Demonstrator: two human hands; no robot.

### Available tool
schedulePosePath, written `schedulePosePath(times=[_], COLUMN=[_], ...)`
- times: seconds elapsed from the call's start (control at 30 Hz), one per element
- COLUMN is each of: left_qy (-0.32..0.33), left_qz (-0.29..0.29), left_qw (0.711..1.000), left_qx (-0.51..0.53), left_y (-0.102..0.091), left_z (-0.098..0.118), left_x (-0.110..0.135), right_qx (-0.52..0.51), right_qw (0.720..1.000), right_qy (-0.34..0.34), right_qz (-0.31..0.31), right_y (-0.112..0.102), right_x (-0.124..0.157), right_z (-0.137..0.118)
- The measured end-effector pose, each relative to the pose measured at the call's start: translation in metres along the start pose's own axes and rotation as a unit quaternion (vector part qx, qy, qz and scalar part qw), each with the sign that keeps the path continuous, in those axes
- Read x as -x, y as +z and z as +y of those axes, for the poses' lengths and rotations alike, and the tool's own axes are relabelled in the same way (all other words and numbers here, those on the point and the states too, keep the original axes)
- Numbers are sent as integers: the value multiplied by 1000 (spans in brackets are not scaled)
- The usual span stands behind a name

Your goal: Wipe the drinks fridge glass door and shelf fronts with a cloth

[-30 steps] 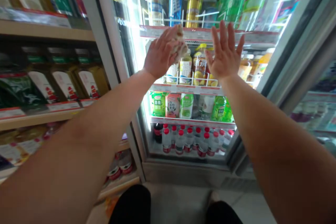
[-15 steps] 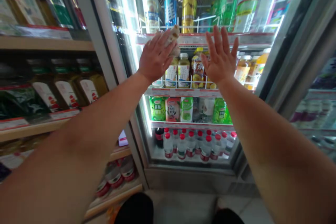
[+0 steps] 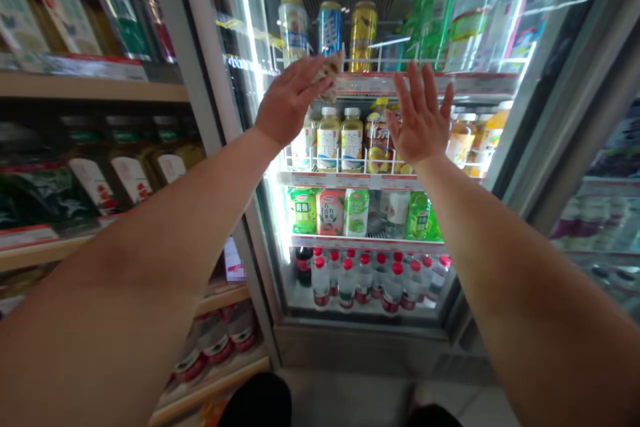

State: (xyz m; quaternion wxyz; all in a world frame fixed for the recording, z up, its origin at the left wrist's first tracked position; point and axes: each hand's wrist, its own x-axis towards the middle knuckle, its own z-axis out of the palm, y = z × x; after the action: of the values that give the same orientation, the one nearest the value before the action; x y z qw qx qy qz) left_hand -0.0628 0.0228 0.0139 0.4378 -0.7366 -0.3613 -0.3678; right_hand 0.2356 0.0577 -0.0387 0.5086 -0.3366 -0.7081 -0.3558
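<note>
Both my arms reach up into an open drinks fridge. My left hand (image 3: 289,104) presses a crumpled pale cloth (image 3: 329,71) against the front rail of the upper shelf (image 3: 400,83), just below a row of tall cans (image 3: 330,28). My right hand (image 3: 419,120) is raised with fingers spread and holds nothing, in front of juice bottles (image 3: 353,139) on the second shelf. What exactly the cloth is I cannot make out.
The glass fridge door (image 3: 555,80) stands open to the right. Lower shelves hold green cartons (image 3: 330,211) and red-capped water bottles (image 3: 370,277). Store shelving (image 3: 95,88) with bottles runs along the left. My dark-trousered knees (image 3: 260,403) show at the bottom.
My left hand and the cloth slid left and slightly up along the shelf rail, uncovering two juice bottles. My right hand stayed spread and barely moved. The view tilted up a little.
</note>
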Motion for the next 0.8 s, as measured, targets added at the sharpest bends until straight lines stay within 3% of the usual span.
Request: schedulePosePath(times=[0.13, 0.27, 0.37, 0.53, 0.6, 0.7, 0.8], left_qy=[-44, 30, 44, -4, 30, 97, 61], left_qz=[77, 21, -24, 28, 7, -73, -51], left_qw=[996, 999, 999, 999, 999, 992, 996], left_qx=[-32, -21, -4, -29, -33, -21, -32], left_y=[5, 3, -5, -5, -4, -10, -14], left_z=[5, 16, 5, 3, 10, 10, -2], left_x=[6, 22, 19, 14, 16, 15, 15], right_qx=[-7, -27, -22, 3, 3, -1, 0], right_qw=[1000, 999, 999, 999, 999, 999, 999], right_qy=[1, 10, 15, -2, 0, 2, 0], right_qz=[9, 25, 41, 46, 43, 43, 49], right_y=[0, 4, 9, 11, 10, 10, 11], right_x=[3, 6, 7, 8, 9, 9, 9], right_z=[-1, 0, 3, 5, 5, 5, 6])
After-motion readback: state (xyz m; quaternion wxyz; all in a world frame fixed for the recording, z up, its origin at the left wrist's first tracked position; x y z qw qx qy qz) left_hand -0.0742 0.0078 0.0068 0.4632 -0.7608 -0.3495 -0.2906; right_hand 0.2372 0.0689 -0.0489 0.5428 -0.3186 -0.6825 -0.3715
